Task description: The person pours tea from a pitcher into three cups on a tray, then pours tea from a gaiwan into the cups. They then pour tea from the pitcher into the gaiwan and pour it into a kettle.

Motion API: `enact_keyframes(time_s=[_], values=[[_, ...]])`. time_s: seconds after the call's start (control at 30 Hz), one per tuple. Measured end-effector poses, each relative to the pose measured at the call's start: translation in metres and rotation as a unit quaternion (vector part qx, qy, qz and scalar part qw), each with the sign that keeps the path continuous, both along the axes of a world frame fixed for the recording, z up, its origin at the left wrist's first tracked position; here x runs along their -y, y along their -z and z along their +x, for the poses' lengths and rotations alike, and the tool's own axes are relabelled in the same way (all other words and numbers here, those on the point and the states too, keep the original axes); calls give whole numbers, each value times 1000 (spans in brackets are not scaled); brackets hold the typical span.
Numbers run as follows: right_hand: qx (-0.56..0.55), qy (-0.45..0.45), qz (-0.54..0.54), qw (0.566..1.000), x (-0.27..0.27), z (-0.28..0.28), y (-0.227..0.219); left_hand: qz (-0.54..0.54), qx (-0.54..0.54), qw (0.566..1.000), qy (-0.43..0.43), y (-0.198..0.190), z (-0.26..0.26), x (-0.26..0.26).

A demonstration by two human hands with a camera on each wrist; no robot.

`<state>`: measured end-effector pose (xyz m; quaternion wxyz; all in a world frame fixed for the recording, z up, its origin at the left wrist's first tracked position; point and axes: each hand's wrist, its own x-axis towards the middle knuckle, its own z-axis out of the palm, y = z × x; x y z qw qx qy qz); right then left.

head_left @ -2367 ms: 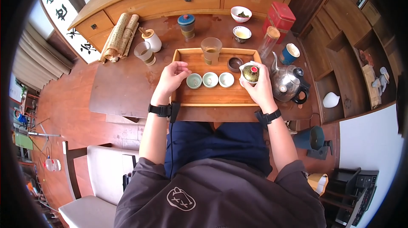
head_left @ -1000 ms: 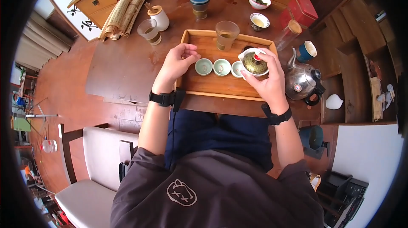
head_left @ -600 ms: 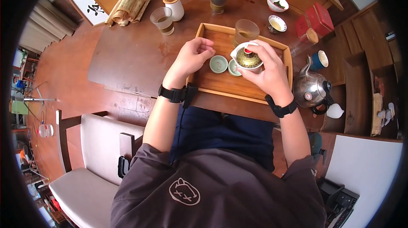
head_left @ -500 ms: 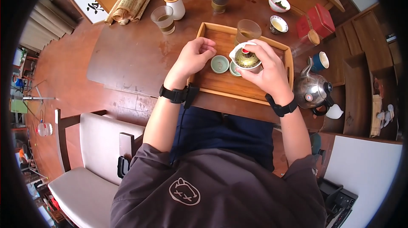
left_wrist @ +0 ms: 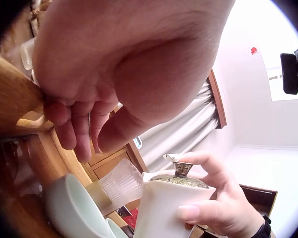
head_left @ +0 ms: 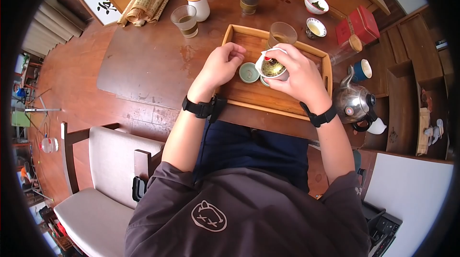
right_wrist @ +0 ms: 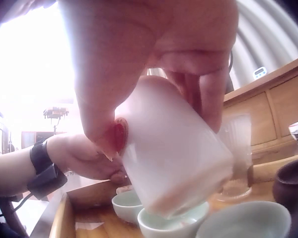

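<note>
My right hand grips a white lidded cup with a spout, thumb on one side and fingers on the other. In the right wrist view this lidded cup is tilted, low over the small pale-green cups; one green cup lies directly beneath it. The leftmost green cup stands on the wooden tray, and the others are mostly hidden in the head view. Beside it, over the tray's left edge, my left hand hangs with loosely curled fingers and holds nothing. Any liquid stream cannot be made out.
A glass pitcher stands at the tray's back, with a dark bowl nearby. Right of the tray are a steel kettle, a blue cup and a red tin. A glass and a white jar stand behind left.
My right hand has carried the lidded cup left from the tray's right side to over the green cups and tilted it leftward. My left hand stays by the leftmost cup. The head view has shifted.
</note>
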<state>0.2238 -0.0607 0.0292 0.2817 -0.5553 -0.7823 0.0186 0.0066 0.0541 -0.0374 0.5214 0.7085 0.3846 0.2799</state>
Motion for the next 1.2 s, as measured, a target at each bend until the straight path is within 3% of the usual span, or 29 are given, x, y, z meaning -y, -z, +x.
enact_keyframes(time_s=[0.17,0.27,0.37,0.47,0.67,0.83,1.2], values=[[23,-1,-1,1000,-2,0,1,-7,11,1000,5,0,-3,-1],[38,-2,-3,999,-2,0,0,17,-42,998,51,-2,-6,-1],[48,-3,-11,999,-3,-1,-1,145,-101,975,134,0,-5,2],[57,-4,-19,998,-3,0,-1,226,-190,949,110,0,2,12],[57,-3,-16,998,-1,1,-1,188,-189,957,112,-2,4,10],[-8,12,-15,1000,3,3,2,195,-183,958,108,2,5,8],[-5,26,-13,1000,17,20,-5,162,-176,964,116,-2,5,8]])
